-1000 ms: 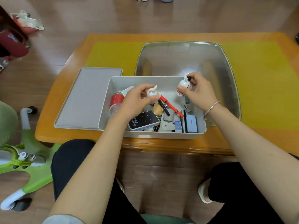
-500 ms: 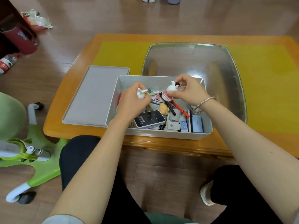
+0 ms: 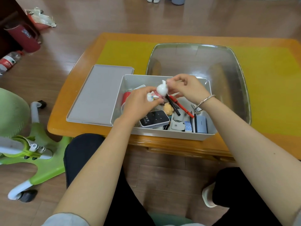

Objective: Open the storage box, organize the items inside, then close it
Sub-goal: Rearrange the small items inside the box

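The grey storage box (image 3: 172,136) stands open at the table's near edge, its flat lid (image 3: 97,95) lying to its left. My left hand (image 3: 138,105) holds a small white rabbit figure with coloured marks (image 3: 150,96) above the box. My right hand (image 3: 187,88) pinches a plain white rabbit figure (image 3: 162,89) right beside it; the two figures nearly touch. Inside the box lie a black touch-panel device (image 3: 154,119), a red pen (image 3: 181,106), a black pen (image 3: 173,106), a tan toy (image 3: 168,108), a red cylinder (image 3: 126,97), a grey pouch (image 3: 177,123) and a blue-grey case (image 3: 201,124).
A large clear plastic tub (image 3: 228,75) sits behind the box on the yellow mat (image 3: 268,88) of the orange wooden table (image 3: 65,121). A green ride-on toy (image 3: 32,152) stands on the floor at left. A bottle (image 3: 9,61) lies far left.
Both hands have risen and come together above the box's left middle. The right hand carried the plain white rabbit leftward until it meets the figure in the left hand.
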Demonstrator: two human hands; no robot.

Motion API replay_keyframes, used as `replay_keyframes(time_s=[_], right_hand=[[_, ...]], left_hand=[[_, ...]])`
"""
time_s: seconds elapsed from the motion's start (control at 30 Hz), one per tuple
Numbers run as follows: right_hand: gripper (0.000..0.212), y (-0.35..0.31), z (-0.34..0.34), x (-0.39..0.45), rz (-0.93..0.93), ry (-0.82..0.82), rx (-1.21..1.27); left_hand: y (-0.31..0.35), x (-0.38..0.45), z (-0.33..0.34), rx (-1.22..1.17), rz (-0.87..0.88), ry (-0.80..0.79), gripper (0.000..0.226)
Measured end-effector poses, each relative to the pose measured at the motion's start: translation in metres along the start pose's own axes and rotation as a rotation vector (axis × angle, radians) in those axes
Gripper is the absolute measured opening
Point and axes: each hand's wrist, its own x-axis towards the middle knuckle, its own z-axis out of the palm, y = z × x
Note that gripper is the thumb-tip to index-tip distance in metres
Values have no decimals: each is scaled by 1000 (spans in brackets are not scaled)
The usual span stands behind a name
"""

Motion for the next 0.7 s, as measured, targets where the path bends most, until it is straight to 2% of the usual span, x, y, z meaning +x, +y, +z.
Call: replay_keyframes(time_s=[0.03,0.1,0.17,0.2,0.27,0.43,0.57,0.7], right_hand=[[42,2,-2,4,48,28,-18],[53,13,-5,12,159,38,-332],[55,26,0,13,299,-85,-664],[51,32,5,12,354,-145,-736],[44,41,16,12,381,-168,-728],[23,42,21,16,302,-114,-729],[34,37,16,18,287,-23,-691],[26,18,18,19,177,93,-504]], left_hand=[[-4,0,-4,-18,-23,44,37],[-12,-1,-13,-64,-73,147,40],[-20,-1,-24,-90,-104,250,41],[-23,-1,-29,-100,-114,291,41],[-29,-4,-35,-112,-135,342,40],[-42,-9,-31,-96,-179,395,41],[-47,-12,-26,-112,-186,442,41],[-50,-13,-25,-123,-180,460,41]])
